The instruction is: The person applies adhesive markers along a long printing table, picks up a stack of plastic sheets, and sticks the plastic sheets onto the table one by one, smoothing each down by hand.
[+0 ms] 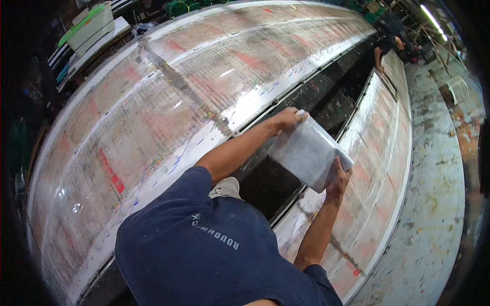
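Note:
Between my hands is a translucent, whitish plastic sheet [309, 153], roughly square, with a curled edge. I cannot make out if it is one sheet or several layers. My left hand [290, 120] is closed on its upper left corner, and my right hand [338, 178] grips the lower right side, thumb on top. The sheet is held up over the dark gap between two long tables, touching neither as far as I can see.
The long left table [168, 92] is glossy, with faded red marks and coloured paint spots along its edge. A narrower right table [380, 168] runs beside a stained pale floor strip [434, 188]. Far off, another person [388, 46] leans over a rectangular frame [389, 85].

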`<state>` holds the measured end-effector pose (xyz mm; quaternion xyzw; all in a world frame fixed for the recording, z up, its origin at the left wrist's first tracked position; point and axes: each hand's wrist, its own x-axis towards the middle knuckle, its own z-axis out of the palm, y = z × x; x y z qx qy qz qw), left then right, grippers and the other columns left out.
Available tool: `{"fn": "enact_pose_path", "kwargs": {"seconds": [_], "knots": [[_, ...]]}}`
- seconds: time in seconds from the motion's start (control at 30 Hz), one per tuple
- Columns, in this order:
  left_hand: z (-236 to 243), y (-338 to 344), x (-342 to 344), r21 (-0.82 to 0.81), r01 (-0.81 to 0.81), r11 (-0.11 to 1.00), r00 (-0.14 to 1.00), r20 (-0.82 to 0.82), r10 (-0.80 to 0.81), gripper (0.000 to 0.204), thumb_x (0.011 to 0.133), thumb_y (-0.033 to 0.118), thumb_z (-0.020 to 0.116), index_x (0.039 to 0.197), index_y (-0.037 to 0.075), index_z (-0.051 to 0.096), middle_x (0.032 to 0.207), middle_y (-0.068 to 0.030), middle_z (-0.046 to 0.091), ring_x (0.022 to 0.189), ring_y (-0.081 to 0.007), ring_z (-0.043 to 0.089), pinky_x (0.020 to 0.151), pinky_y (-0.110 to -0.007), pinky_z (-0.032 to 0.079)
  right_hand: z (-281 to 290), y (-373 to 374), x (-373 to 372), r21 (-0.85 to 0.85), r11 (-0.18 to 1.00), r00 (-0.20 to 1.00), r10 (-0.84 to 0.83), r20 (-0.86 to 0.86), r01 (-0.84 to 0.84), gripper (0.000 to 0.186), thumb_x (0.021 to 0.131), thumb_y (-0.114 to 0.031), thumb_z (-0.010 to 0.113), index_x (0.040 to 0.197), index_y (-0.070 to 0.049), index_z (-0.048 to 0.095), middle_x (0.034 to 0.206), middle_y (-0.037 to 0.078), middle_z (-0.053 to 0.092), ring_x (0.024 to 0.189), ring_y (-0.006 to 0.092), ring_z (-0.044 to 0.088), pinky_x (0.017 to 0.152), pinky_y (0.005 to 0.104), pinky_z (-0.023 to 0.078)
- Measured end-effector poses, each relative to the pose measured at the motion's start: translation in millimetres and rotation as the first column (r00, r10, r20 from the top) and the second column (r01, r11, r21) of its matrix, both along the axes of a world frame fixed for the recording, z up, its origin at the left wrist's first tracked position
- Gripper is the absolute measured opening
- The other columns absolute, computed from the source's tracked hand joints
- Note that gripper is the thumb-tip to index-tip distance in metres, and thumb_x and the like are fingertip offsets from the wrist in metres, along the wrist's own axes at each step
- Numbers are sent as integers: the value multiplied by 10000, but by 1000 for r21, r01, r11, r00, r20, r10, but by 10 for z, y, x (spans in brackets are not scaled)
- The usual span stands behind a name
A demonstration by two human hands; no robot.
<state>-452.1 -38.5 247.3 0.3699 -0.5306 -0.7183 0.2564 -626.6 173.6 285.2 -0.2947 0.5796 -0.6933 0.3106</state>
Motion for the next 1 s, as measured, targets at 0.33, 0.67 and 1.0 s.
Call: {"fn": "enact_pose_path", "kwargs": {"seconds": [0.33, 0.67, 1.0], "knots": [[203, -1830, -1251, -356, 252, 900, 807, -435, -399, 567, 829, 231, 770, 1324, 31, 580, 1238, -89, 629, 1165, -186, 562, 1029, -333, 425, 48, -1814, -2199, 87, 995, 991, 57, -122, -46, 392, 891, -140, 728, 1215, 46, 608, 1105, 126, 661, 1034, 240, 628, 921, 390, 507], [506, -4039, -2935, -447, -37, 894, 915, -375, -149, 296, 940, 209, 698, 1136, 14, 594, 1128, -103, 634, 1047, -170, 610, 900, -323, 492, 621, -4489, -3810, 44, 998, 991, 51, -123, -45, 438, 899, -166, 705, 1219, 106, 584, 1129, 190, 646, 1047, 292, 630, 940, 409, 496], [638, -7363, -4277, -534, -495, 685, 867, -363, 343, 197, 954, 185, 646, 1035, 15, 590, 1044, -107, 651, 1023, -179, 604, 897, -330, 488, 664, -8669, -5367, 81, 960, 947, 278, -163, -268, 408, 872, -245, 751, 1131, 59, 666, 1019, 111, 667, 908, 195, 631, 797, 317, 497]]}}
